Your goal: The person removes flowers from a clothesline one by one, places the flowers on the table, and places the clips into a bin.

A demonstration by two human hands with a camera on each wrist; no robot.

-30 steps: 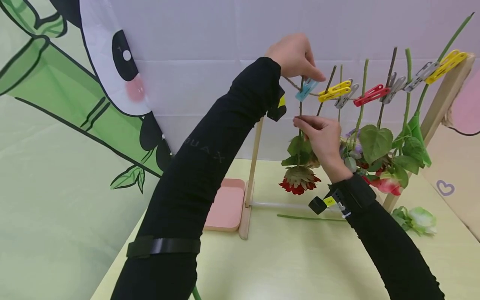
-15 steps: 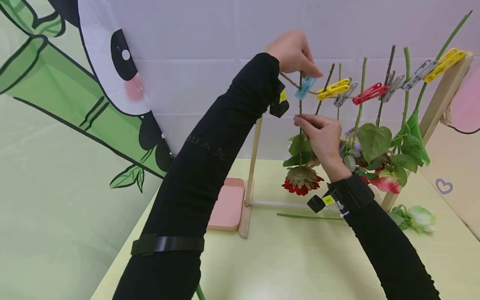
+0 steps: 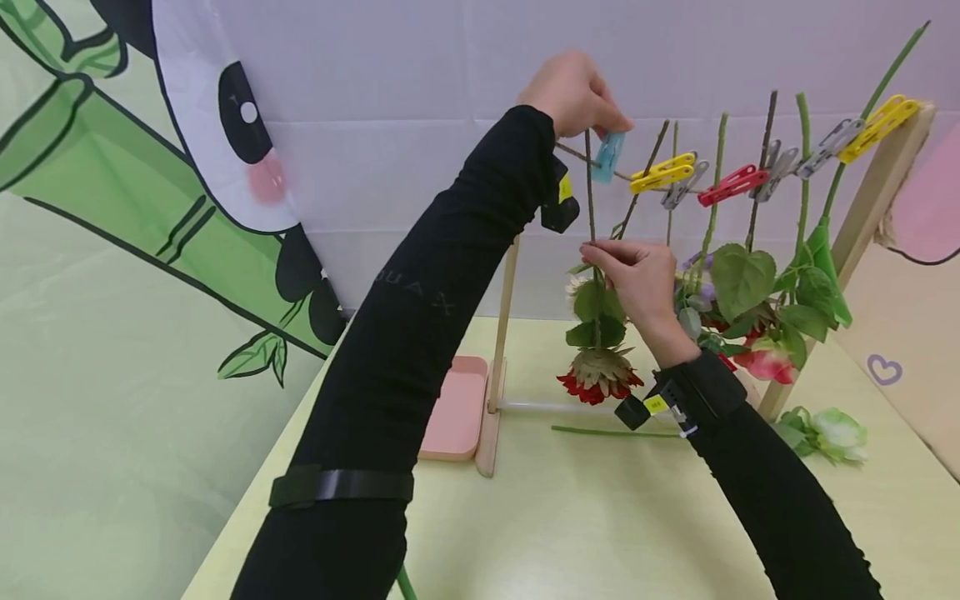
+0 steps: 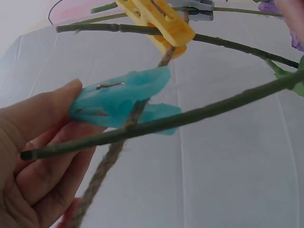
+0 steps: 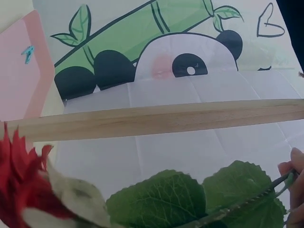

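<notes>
My left hand (image 3: 573, 96) pinches a light blue clothespin (image 3: 609, 157) by its handle ends at the twine. In the left wrist view, the clothespin's jaws are spread, with the twine (image 4: 107, 164) passing between them. A dark green stem (image 4: 213, 109) crosses in front of the twine and overlaps the lower jaw. Lower down, my right hand (image 3: 641, 279) pinches this stem between thumb and fingers. From it a red flower (image 3: 596, 379) hangs head down, with green leaves (image 5: 156, 199) large in the right wrist view.
Several flowers hang upside down to the right, held by yellow, grey and red clothespins (image 3: 732, 185). The twine runs to a wooden frame (image 3: 885, 192). A pink tray (image 3: 457, 408), a loose green stem (image 3: 611, 431) and a pale flower (image 3: 840, 435) lie on the table.
The stem has shifted left, clear of the blue clothespin in the head view, and its flower sits slightly lower. My left hand has risen slightly with the clothespin turned more upright.
</notes>
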